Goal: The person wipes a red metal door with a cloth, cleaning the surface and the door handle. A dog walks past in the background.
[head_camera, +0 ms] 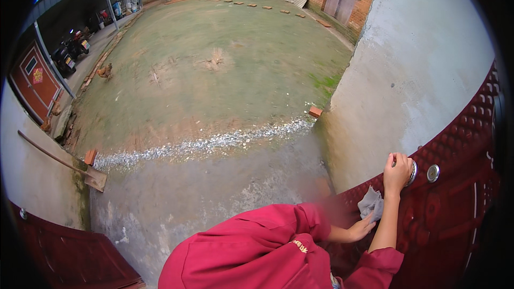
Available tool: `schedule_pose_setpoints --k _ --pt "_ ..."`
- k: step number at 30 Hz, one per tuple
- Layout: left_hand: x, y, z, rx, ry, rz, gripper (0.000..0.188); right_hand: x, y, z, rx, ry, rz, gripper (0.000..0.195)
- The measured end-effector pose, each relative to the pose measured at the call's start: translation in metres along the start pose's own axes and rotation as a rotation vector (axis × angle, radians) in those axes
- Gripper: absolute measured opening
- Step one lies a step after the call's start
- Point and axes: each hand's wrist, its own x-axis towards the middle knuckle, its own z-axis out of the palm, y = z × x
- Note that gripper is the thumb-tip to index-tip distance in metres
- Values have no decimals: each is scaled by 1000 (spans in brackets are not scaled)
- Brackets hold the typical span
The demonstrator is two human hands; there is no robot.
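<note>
My left hand [360, 230] holds a crumpled grey cloth [370, 204] against the dark red door leaf [435, 228] on the right. Higher up, my right hand [395, 171] grips a round metal door knob [413, 173] near the leaf's edge; the fingers cover much of it. Just beside the knob is a round silver lock plate [433, 173]. The door's face has raised panels and rows of small bumps. My red sleeves and top [249, 249] fill the bottom of the view and hide the lower door.
Another dark red door leaf [72, 253] stands at the lower left. A shovel [95, 178] leans against the left wall. Bricks [315, 111] lie at both ends of a gravel strip [209, 142]. Beyond are a mossy yard, a chicken [105, 72] and a parked motorcycle [66, 58].
</note>
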Motion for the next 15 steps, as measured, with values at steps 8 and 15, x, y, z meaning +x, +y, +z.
schedule_pose_setpoints --k 8,15 --pt "-60 2 0 -287 -320 -865 57 -5 9 1 -7 -32 51 11" --pt "24 12 -30 -577 -19 -427 69 2 -4 -1 1 -30 16 8"
